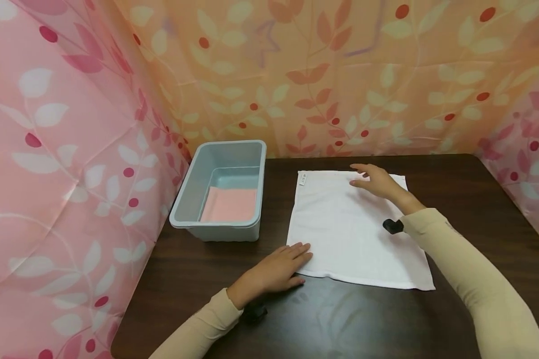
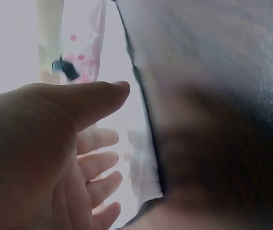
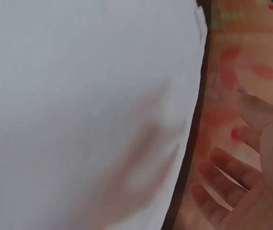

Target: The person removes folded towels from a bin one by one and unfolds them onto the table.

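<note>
A white cloth [image 1: 341, 229] lies spread out on the dark table, with a small label [image 1: 303, 179] at its far left corner. My left hand [image 1: 278, 269] is at the cloth's near left corner, palm down, its straight fingertips overlapping the edge. In the left wrist view the left hand's fingers [image 2: 103, 165] are extended beside the white border, holding nothing. Above the far right part of the cloth hovers my right hand [image 1: 377, 183], fingers loosely spread and holding nothing. Its shadow falls on the cloth in the right wrist view, where the hand [image 3: 242, 182] is raised off the fabric.
A grey-blue plastic bin [image 1: 220, 231] stands left of the cloth, holding a folded pink cloth [image 1: 230, 204]. The dark wooden table [image 1: 485, 224] extends right of the cloth. Patterned curtains [image 1: 323, 85] hang behind and at both sides.
</note>
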Demonstrator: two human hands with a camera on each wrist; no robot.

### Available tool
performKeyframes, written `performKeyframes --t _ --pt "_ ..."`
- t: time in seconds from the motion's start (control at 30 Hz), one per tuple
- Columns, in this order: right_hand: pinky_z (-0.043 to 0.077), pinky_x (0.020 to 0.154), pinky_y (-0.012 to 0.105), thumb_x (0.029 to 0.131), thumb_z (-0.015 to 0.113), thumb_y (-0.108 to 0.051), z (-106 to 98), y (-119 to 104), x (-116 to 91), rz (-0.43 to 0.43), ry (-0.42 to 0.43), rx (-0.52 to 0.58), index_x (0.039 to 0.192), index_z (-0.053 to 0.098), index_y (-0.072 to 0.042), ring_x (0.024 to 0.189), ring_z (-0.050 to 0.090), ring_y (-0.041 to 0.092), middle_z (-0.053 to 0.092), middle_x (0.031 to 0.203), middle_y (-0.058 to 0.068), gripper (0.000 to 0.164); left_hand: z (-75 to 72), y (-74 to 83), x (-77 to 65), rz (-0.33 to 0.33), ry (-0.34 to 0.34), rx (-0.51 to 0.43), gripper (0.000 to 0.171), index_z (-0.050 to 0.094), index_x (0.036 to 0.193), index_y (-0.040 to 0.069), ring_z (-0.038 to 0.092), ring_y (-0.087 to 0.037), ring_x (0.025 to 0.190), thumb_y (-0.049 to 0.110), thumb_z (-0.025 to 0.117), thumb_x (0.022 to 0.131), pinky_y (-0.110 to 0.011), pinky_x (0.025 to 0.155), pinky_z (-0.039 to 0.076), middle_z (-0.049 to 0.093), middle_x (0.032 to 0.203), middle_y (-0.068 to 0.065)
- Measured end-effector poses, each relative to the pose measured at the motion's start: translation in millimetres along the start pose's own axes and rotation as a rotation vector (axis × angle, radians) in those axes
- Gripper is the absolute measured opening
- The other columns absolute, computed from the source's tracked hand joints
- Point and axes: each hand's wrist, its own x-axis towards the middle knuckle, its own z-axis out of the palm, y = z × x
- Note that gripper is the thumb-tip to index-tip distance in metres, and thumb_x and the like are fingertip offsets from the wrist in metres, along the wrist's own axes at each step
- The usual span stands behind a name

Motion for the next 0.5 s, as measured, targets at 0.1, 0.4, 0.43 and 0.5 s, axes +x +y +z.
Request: performKeyframes --t 0.1,0.4,0.43,0.5 --pt "0.031 0.108 0.071 0.094 0.066 -0.038 -14 25 -24 0.032 -0.065 -0.108 0.153 0.037 -0.011 0.134 0.041 0.050 0.042 0.147 0.031 0.071 0.7 0.6 0.2 0.025 0.002 -0.007 0.065 0.035 0.154 0.016 0.030 -0.021 0.152 0.042 0.057 0.099 -0.039 0.122 0.032 0.031 0.164 -0.004" --pt "0.017 0.110 0.076 0.087 0.063 -0.063 -7 67 -43 0.057 -0.191 -0.312 0.153 0.036 -0.014 0.146 0.021 0.054 0.022 0.159 0.031 0.087 5.2 5.4 -3.7 0.087 -0.064 0.005 0.059 0.036 0.154 0.027 0.028 -0.025 0.153 0.041 0.056 0.100 -0.037 0.121 0.034 0.027 0.165 -0.008" --pt "0.015 0.110 0.075 0.087 0.064 -0.062 -7 68 -43 0.056 -0.187 -0.304 0.154 0.036 -0.014 0.146 0.019 0.054 0.021 0.160 0.031 0.087 4.9 6.6 -3.5 0.091 -0.063 -0.003 0.058 0.037 0.154 0.028 0.027 -0.025 0.153 0.040 0.055 0.100 -0.037 0.121 0.034 0.027 0.165 -0.009" --pt "0.014 0.111 0.076 0.088 0.064 -0.060 -8 66 -44 0.054 -0.184 -0.290 0.154 0.035 -0.014 0.147 0.017 0.054 0.019 0.160 0.031 0.085 4.7 8.7 -2.8 0.093 -0.064 -0.016 0.058 0.037 0.154 0.028 0.027 -0.026 0.153 0.040 0.055 0.100 -0.038 0.121 0.034 0.026 0.165 -0.009"
